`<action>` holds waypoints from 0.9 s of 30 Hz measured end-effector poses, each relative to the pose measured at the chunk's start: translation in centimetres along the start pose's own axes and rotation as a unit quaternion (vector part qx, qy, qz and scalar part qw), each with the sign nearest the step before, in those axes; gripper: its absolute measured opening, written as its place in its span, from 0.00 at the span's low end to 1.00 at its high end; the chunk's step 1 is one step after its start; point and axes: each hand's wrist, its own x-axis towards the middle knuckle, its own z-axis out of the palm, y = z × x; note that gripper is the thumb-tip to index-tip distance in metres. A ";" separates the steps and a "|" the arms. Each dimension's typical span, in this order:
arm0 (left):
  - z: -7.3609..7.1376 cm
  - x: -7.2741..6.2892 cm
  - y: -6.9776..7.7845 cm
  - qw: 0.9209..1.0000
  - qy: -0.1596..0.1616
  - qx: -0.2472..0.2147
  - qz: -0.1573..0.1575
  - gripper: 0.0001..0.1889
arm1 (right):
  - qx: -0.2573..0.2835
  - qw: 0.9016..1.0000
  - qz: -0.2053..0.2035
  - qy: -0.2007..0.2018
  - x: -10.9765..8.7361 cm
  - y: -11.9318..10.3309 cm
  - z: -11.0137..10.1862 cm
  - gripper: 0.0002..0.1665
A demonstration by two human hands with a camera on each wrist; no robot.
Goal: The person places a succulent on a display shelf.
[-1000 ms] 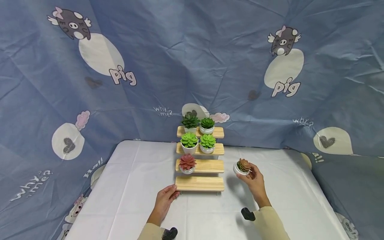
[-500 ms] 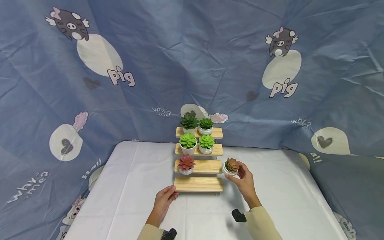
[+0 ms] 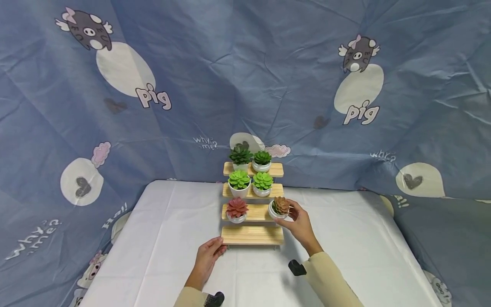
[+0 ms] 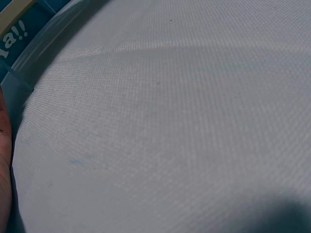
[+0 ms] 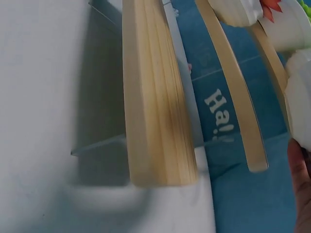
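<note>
My right hand [image 3: 301, 224] grips a brown potted succulent [image 3: 281, 206] by its white pot, over the right end of the second shelf from the bottom of a tiered wooden plant stand [image 3: 253, 236]. In the right wrist view, a fingertip [image 5: 296, 160] touches the white pot [image 5: 300, 104], which is cut off by the frame edge. My left hand [image 3: 207, 257] pinches the left end of the lowest shelf between thumb and fingers. A red potted succulent [image 3: 237, 209] sits on the left of the same shelf that the brown one overlaps.
Bright green succulents [image 3: 239, 181] in white pots stand on the shelf above, and dark green ones [image 3: 262, 158] on the top shelf. The stand rests on a white tablecloth [image 3: 184, 213]. Behind it hangs a blue printed cloth [image 3: 299, 98].
My right hand has carried the brown succulent leftward, from beside the stand to over the right end of the second-lowest shelf. My left hand keeps its hold on the stand.
</note>
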 end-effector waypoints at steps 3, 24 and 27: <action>0.0 -0.1 0.1 1.000 -0.005 -0.001 0.001 0.09 | -0.002 1.000 -0.006 -0.007 -0.2 -1.4 0.5 0.41; -0.1 0.1 0.0 1.000 -0.008 -0.009 -0.002 0.06 | -0.039 0.997 -0.035 -0.050 1.6 1.2 3.5 0.41; -0.1 0.0 0.0 1.000 -0.011 -0.012 0.000 0.07 | -0.047 0.997 -0.033 -0.050 2.0 2.0 3.7 0.41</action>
